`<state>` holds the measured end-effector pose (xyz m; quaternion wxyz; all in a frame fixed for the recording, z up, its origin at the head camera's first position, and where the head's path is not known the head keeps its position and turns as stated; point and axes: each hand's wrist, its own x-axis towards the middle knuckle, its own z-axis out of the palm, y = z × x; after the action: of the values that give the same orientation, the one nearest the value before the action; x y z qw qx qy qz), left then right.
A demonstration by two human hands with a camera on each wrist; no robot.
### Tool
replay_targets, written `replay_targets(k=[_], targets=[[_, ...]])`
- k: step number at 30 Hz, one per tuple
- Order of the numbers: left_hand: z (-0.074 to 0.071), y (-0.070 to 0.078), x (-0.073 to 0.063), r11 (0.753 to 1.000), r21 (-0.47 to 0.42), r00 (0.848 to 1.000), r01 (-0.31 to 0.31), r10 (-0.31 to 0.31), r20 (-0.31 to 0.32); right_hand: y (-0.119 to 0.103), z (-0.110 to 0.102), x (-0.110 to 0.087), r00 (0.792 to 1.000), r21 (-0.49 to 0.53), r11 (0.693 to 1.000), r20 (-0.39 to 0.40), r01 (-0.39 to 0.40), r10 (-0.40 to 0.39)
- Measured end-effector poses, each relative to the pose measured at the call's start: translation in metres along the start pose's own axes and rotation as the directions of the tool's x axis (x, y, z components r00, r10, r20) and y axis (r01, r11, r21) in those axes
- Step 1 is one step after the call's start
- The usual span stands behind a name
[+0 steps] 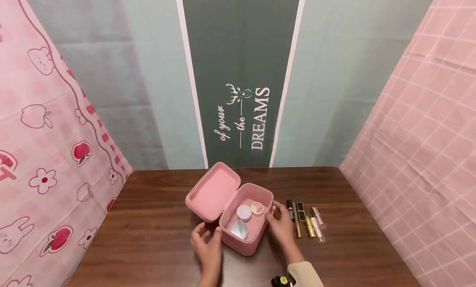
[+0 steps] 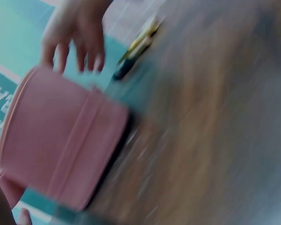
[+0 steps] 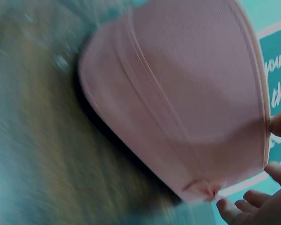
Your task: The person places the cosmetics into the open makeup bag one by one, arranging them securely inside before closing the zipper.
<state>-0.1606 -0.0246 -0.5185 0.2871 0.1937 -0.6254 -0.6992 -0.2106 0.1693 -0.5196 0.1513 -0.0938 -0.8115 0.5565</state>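
Note:
A pink cosmetic case (image 1: 243,242) stands on the table with its lid (image 1: 215,192) folded open to the left. Inside lie a round pink jar (image 1: 243,212), a round palette with several shades (image 1: 257,208) and a shiny silver piece (image 1: 239,228). My left hand (image 1: 208,247) holds the case at its near left corner, by the lid's hinge side; its wrist view mostly cuts it off. On the other side, my right hand (image 1: 281,224) has thumb and fingertips on the rim. A small pink tab (image 3: 210,190) sticks out beside those fingertips.
Several slim cosmetics lie right of the case, among them a black tube (image 1: 290,209), a brown-and-gold stick (image 1: 297,227), a gold tube (image 1: 310,227) and a black-and-gold compact (image 1: 301,211). Patterned cloths surround the wooden table (image 1: 156,221) at the back and both sides.

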Motion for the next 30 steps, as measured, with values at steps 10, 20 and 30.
replay_targets(k=[10, 20, 30], targets=[[-0.019, 0.010, 0.071, 0.932, 0.106, 0.937, -0.346, 0.349, -0.006, -0.011, 0.006, -0.046, 0.998, 0.101, 0.995, 0.067, -0.028, 0.021], [-0.021, 0.006, 0.100, 0.927, 0.172, 0.941, -0.334, 0.318, 0.112, 0.004, 0.010, -0.051, 0.990, 0.308, 0.951, 0.137, -0.024, -0.020], [-0.021, 0.008, 0.101, 0.942, 0.154, 0.950, -0.299, 0.278, 0.141, 0.010, 0.011, -0.048, 0.989, 0.349, 0.937, 0.139, -0.002, -0.050]])
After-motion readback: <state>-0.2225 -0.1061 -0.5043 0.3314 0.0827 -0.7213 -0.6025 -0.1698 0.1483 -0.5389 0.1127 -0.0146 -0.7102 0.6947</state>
